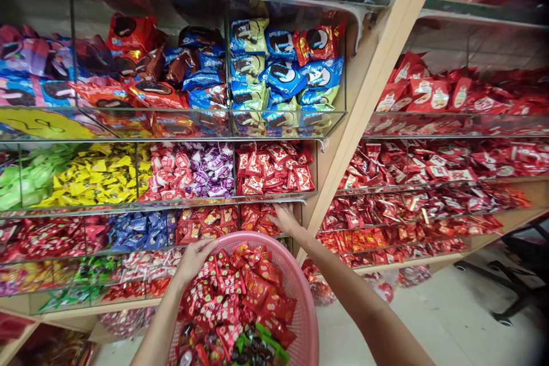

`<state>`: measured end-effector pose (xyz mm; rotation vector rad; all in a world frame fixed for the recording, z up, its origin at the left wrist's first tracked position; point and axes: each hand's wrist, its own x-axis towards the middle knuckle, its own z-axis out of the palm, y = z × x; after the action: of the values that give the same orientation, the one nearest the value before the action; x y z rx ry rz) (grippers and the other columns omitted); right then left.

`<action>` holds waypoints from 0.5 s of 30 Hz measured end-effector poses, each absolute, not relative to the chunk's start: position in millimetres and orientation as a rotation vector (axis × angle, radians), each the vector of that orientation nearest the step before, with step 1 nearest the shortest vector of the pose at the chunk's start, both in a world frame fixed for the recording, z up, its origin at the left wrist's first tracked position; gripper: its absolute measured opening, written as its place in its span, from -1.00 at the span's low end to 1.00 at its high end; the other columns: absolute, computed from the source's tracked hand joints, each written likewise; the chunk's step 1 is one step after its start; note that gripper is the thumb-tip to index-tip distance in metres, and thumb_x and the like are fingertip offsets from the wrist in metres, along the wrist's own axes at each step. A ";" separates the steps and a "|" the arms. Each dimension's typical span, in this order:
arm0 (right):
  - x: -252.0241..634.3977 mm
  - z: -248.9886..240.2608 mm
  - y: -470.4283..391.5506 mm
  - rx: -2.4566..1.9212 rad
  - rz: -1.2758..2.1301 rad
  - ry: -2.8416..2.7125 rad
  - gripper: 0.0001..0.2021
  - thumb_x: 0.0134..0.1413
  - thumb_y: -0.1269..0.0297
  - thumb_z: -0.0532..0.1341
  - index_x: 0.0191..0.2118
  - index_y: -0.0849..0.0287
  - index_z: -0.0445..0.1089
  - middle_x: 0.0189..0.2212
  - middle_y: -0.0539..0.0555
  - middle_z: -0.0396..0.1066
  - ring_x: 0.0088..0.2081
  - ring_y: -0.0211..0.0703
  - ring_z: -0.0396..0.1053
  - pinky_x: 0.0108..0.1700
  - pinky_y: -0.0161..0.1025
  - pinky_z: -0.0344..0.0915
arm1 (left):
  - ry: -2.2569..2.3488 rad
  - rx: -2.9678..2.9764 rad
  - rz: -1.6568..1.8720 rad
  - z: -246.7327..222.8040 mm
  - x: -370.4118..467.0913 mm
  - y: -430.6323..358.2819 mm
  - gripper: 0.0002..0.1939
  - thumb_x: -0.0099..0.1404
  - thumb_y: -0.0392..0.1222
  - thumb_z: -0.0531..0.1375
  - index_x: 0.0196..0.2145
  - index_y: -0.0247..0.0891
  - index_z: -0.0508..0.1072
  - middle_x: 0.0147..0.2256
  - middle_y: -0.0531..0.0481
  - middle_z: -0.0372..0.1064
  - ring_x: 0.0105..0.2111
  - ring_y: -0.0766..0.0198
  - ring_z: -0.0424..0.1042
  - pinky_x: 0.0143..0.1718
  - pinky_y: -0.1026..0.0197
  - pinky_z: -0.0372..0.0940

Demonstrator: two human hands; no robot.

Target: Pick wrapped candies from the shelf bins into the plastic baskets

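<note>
The pink basket (pixel 307 297) blocks lower bins (pixel 239 218) (open access farther left).

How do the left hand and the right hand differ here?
The left hand holds the pink basket at its rim; the right hand reaches to shelved red packets. The left hand sits lower in view, the right hand higher. Both are bare.
</note>
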<state>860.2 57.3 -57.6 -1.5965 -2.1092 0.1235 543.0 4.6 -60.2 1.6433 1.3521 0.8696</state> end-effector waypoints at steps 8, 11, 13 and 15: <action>853.3 -54.5 70.5 -1.618 0.184 -2.076 -0.47 0.08 0.16 0.15 0.18 0.12 0.12 0.14 0.19 0.21 0.14 0.09 0.13 0.12 -0.04 0.06 | 1.369 1.642 0.859 -60.5 543.0 4.9 -0.57 0.13 0.13 0.18 -0.23 -0.26 0.56 -0.24 -0.06 0.52 -0.21 0.09 0.44 -0.11 0.14 0.29; 855.3 -59.4 69.1 -1.619 0.169 -2.050 -0.46 0.08 0.18 0.15 0.18 0.14 0.11 0.14 0.21 0.20 0.15 0.11 0.11 0.14 0.00 0.02 | 1.364 1.640 0.847 -60.6 542.8 5.0 -0.56 0.13 0.13 0.17 -0.24 -0.28 0.56 -0.27 -0.08 0.52 -0.23 0.09 0.44 -0.12 0.14 0.28; 856.9 -63.1 68.0 -1.597 0.171 -2.043 -0.47 0.09 0.20 0.15 0.19 0.14 0.10 0.14 0.21 0.20 0.15 0.11 0.11 0.15 0.02 0.00 | 1.364 1.638 0.853 -60.1 543.3 4.9 -0.55 0.12 0.14 0.18 -0.25 -0.30 0.56 -0.30 -0.08 0.52 -0.25 0.10 0.44 -0.13 0.14 0.28; 858.0 -66.4 67.3 -1.562 0.178 -2.043 -0.47 0.09 0.22 0.14 0.19 0.14 0.10 0.13 0.21 0.20 0.14 0.09 0.12 0.15 0.01 0.00 | 1.358 1.627 0.861 -59.6 544.0 4.7 -0.54 0.11 0.14 0.18 -0.25 -0.30 0.56 -0.32 -0.08 0.52 -0.25 0.11 0.44 -0.14 0.16 0.29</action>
<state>858.0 67.3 -66.4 -1.5617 -2.0430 0.1784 544.0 4.7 -59.6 1.6266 1.3577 0.8608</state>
